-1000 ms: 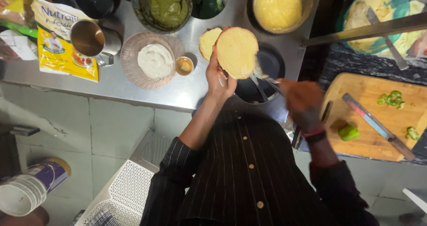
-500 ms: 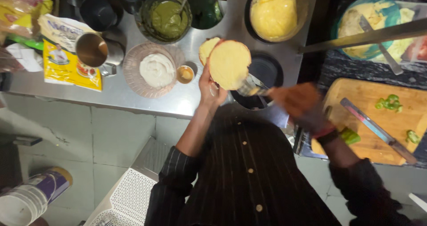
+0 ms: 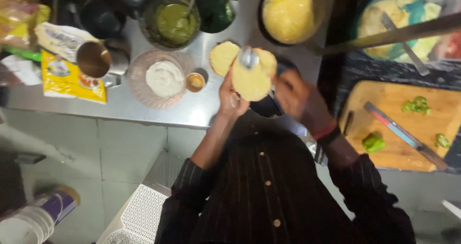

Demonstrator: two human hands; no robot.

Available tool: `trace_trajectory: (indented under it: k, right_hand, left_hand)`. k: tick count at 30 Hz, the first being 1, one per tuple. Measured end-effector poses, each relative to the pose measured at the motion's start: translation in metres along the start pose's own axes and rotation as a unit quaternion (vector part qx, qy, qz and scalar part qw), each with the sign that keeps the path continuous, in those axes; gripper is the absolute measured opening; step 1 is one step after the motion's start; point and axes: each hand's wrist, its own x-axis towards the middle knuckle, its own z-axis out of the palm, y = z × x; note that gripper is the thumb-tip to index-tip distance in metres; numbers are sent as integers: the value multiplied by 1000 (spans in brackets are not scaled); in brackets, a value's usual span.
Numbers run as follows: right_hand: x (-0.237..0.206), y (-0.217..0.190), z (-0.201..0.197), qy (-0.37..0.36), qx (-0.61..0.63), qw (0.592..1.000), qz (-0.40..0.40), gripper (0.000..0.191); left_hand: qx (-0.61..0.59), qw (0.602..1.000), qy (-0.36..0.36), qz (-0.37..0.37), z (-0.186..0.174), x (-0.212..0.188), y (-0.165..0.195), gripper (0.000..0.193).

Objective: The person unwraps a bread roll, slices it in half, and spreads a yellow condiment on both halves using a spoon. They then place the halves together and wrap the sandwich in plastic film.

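**A bun in one hand, a spoon in the other**

The right hand (image 3: 298, 99) is blurry, so its fingers are hard to see. It looks closed around a thin handle, and the shiny spoon (image 3: 248, 58) at the end sits right on the bun. The dark pan (image 3: 269, 107) under the hands is mostly hidden. The big blue plate (image 3: 384, 18) at the top right is partly behind a metal bar, and the top bowls are cut off by the edge.

The left hand (image 3: 231, 97) holds up a round bun half (image 3: 252, 76). Its fingers curl under the bun and grip it from below. The bun is in the air, above the steel counter (image 3: 144, 112). The other bun half (image 3: 224, 57) lies on the counter just behind it. Near them are a pink plate (image 3: 139, 81) of white sauce, a bowl of green sauce (image 3: 173, 23) and a bowl of yellow mash (image 3: 288, 13). A knife (image 3: 406, 136) lies on the wooden board (image 3: 384, 109) to the right.
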Motion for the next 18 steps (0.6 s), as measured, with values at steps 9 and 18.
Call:
trace_trajectory:
  k: [9,18]
  right_hand:
    - [4,-20,0,4,35,999,30,16]
    - [0,-29,0,18,19,1000,17,28]
  left_hand:
    - [259,958,-48,109,-9,-6,-3,61]
    - [121,991,-10,60,-25,-13,-4,70]
